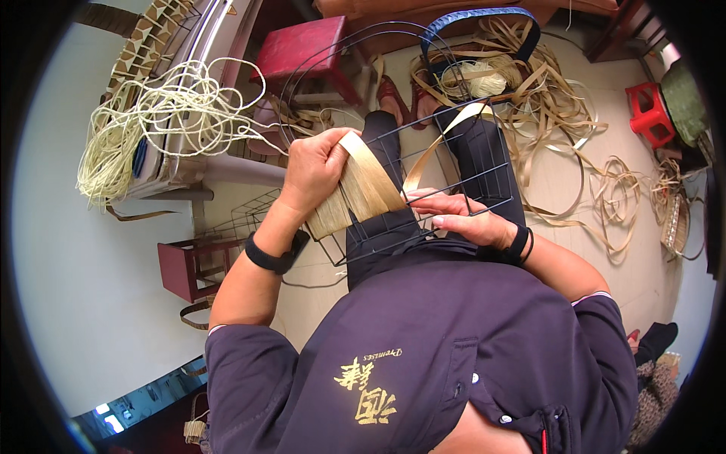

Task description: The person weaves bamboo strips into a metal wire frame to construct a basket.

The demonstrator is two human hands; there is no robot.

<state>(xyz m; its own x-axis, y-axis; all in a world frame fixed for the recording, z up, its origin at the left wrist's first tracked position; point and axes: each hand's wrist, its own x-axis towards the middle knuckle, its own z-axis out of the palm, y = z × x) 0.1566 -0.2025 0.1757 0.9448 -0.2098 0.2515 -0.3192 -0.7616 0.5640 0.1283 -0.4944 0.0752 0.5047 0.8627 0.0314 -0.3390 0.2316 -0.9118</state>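
Observation:
A black wire basket frame point(484, 166) rests across my lap, with a tall wire hoop rising from its far side. Flat tan strip point(367, 178) is wrapped side by side over its left part. My left hand point(314, 170) is closed around the frame at the wrapped part's far left edge, thumb against the strip. At the other edge of the wrapping, my right hand point(469, 218) has its fingers together through the wires, fingertips against the strip. From there a loose length of strip point(442, 144) loops up over the frame's far right side. Part of the grip is hidden by the wires.
Beyond my knees lie a tangled heap of tan strips point(544, 91) and a blue-wrapped handle point(478, 13). A cream cord bundle point(174, 121) hangs at the left. Red stools point(302, 45) point(648, 113) stand far left and right; a small dark-red stool point(185, 268) is at left.

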